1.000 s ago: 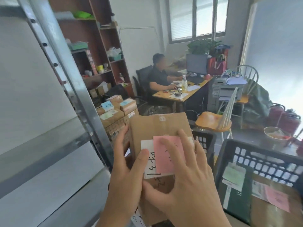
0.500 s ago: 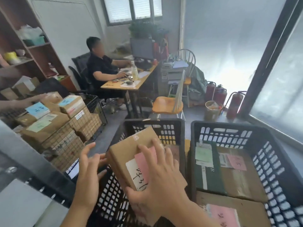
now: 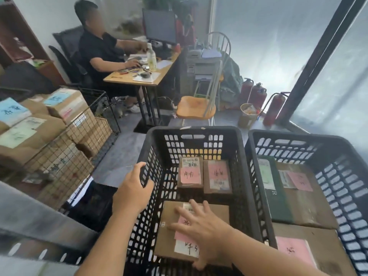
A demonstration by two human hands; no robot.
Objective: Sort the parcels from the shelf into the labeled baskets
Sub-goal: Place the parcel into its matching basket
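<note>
A brown parcel with a pink note and a white label lies flat in the near end of the middle black basket. My right hand lies over the parcel with fingers spread and straight. My left hand grips the basket's left wall, fingers curled over its rim. Two small parcels with pink notes lie at the basket's far end. The right black basket holds a green parcel and brown parcels with pink notes.
A wire cage of stacked brown boxes with blue and green notes stands at the left. The grey shelf rail crosses the lower left. Beyond the baskets are a wooden chair, a desk with a seated person, and fire extinguishers.
My view turned from the shelf down to the baskets. My right hand lowered the pink-noted parcel into the middle basket and flattened on it. My left hand left the parcel and took the basket's wall.
</note>
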